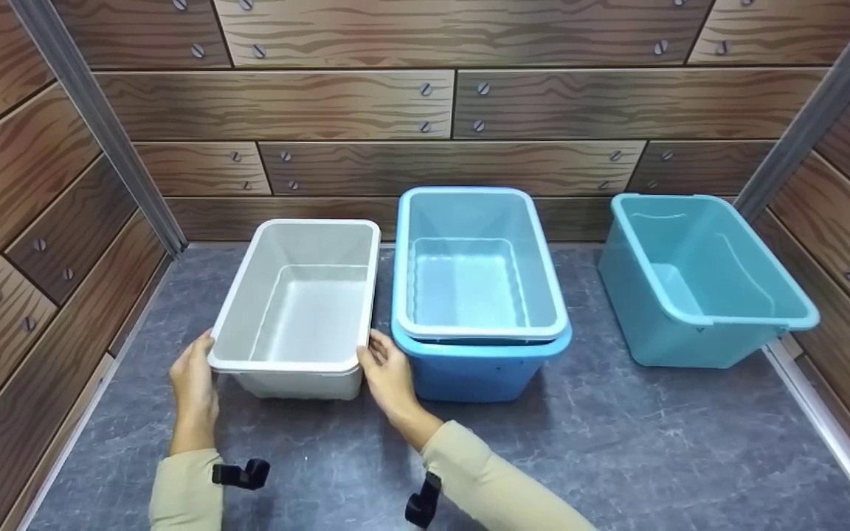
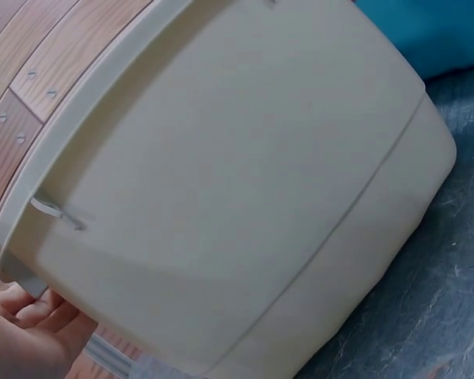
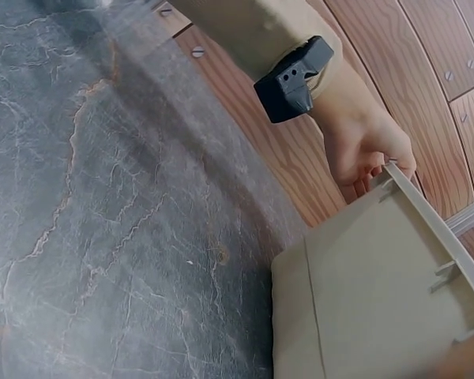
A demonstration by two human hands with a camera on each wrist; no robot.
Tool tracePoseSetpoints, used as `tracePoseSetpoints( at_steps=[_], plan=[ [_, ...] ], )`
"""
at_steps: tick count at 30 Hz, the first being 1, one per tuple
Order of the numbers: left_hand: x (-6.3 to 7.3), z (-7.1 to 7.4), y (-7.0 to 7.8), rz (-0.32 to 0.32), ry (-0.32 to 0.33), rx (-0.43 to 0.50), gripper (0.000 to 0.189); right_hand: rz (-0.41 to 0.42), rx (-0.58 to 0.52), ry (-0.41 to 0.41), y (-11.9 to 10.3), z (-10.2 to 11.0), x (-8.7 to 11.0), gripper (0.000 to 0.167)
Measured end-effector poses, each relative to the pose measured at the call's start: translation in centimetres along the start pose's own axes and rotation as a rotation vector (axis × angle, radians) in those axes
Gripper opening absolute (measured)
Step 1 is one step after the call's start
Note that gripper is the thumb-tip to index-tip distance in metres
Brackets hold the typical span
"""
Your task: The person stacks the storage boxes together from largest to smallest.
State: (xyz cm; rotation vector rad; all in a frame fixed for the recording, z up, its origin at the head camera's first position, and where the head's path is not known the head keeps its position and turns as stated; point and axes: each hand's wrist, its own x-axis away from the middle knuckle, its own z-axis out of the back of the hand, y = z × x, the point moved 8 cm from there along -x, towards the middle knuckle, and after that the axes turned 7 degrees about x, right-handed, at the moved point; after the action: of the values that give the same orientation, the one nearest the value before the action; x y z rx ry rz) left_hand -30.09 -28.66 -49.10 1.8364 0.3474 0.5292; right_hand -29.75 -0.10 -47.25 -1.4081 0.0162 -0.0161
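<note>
A pale grey plastic bin (image 1: 307, 366) stands on the dark floor, open side up, at the left in the head view. My left hand (image 1: 195, 380) grips its rim at the near left corner, fingers curled beneath the lip in the left wrist view. At the near right corner my right hand (image 1: 389, 372) holds the same rim, thumb on the outer edge. The right wrist view shows the bin's near wall (image 3: 371, 276) and my left hand (image 3: 363, 146) at the far corner. Most of my right hand is outside that view.
Close on the right, a light blue bin (image 1: 485, 332) sits nested in a darker blue bin (image 1: 469, 376). A teal bin (image 1: 679, 343) stands farther right. Wood-patterned walls (image 1: 366, 103) enclose the back and sides above the marbled grey floor (image 1: 617, 442).
</note>
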Motion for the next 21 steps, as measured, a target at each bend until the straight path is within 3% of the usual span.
tracePoseSetpoints(
  at_steps=[11,15,21],
  plan=[
    [-0.22,-0.42,-0.21,0.041,-0.035,0.006,0.051,-0.007,-0.033,-0.026,0.13,-0.25,-0.24,0.047],
    [-0.26,-0.53,-0.27,0.058,-0.062,0.038,0.052,0.003,-0.047,-0.035,-0.02,-0.31,-0.22,0.046],
    [-0.21,-0.44,-0.46,0.047,-0.043,0.105,0.05,0.002,-0.068,-0.039,0.11,-0.33,-0.25,0.046]
  ],
)
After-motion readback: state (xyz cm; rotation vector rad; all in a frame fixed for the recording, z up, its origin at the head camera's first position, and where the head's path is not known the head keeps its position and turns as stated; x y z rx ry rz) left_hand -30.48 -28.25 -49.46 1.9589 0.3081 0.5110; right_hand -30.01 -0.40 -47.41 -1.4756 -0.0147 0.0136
